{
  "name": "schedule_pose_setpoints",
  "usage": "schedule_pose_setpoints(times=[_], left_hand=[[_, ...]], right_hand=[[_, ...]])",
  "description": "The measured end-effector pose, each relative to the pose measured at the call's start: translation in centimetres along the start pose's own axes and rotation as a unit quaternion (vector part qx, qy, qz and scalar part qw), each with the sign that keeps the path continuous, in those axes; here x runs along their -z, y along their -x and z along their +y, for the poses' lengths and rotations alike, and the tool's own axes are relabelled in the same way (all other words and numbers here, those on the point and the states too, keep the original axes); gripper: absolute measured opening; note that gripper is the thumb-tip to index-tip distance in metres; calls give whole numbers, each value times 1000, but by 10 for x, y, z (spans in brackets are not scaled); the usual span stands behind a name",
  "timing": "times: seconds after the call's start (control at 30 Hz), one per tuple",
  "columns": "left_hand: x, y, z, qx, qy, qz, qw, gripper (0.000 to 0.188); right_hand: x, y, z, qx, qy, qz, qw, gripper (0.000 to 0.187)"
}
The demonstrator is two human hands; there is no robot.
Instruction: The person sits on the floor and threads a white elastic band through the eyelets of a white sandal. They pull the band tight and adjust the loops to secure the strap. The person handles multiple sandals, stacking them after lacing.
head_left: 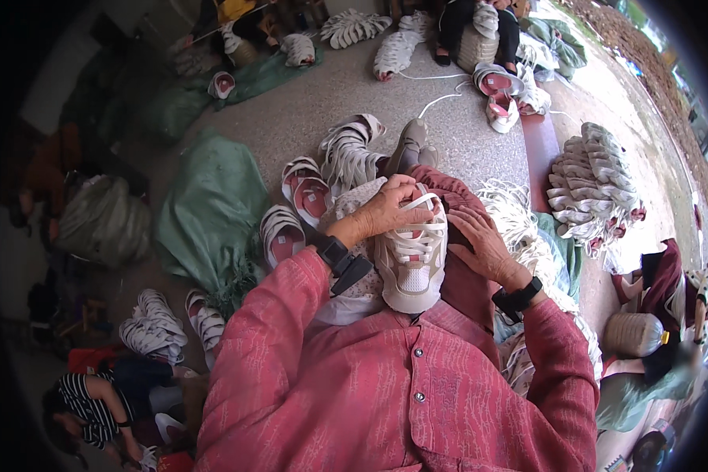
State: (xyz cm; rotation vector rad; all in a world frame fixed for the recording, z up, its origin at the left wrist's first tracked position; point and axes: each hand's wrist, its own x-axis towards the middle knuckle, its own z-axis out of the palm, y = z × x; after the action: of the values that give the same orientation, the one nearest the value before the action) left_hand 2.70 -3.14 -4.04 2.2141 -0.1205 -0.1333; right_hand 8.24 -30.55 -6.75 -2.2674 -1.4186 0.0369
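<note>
The left hand (385, 211) is drawn in narrow, its bent fingers and thumb gathered on the flat, ribbon-like white laces (417, 234) of a shoe (414, 282). The right hand (481, 242) has its fingers bent and spread loosely apart just beside the shoe's other flank; whether their tips press on anything, I cannot tell. The shoe lies directly under the left fingers and between the two hands, its rounded toe toward the wearer's chest. Its toe is pale, fine-pored mesh framed by smooth beige and off-white panels, with pinkish-red patches peeping between the crossed laces (a warm note in so much cream).

Beneath the right fingers run dark red trousers (473, 295), softly creased. Past that hand's outer side spills a tangle of thin white strips (511, 216), and farther out rises a ridged, overlapping heap of pale shoe parts (594, 177). To the left of the left fingers sits an open shoe with a pinkish-red inside (308, 189); well beyond it slumps a crumpled green sack (211, 193), its skin thin and folded. Ahead of the left fingertips, a curved row of whitish shoe pieces (352, 153) fans out in narrow ribs.
</note>
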Motion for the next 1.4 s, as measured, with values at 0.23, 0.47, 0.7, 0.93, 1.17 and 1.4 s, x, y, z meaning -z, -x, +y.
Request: schedule_pose_setpoints(times=[0.23, 0.47, 0.7, 0.93, 1.17, 1.4], left_hand=[[55, 51, 13, 21, 556, 13, 831, 44], [126, 128, -10, 33, 524, 176, 832, 65], [121, 125, 21, -24, 440, 121, 889, 42], [29, 46, 20, -32, 34, -109, 993, 41], [16, 51, 79, -105, -323, -97, 935, 50], [-3, 17, 80, -45, -342, -159, 925, 51]], right_hand=[[-1, 13, 7, -6, -45, -8, 999, 75], [21, 3, 3, -45, -205, -28, 977, 65], [2, -29, 4, -91, -402, 11, 911, 39], [6, -51, 8, -129, -442, 15, 887, 44], [6, -47, 29, -128, -388, 27, 912, 52], [13, -45, 36, -120, -390, 23, 913, 53]])
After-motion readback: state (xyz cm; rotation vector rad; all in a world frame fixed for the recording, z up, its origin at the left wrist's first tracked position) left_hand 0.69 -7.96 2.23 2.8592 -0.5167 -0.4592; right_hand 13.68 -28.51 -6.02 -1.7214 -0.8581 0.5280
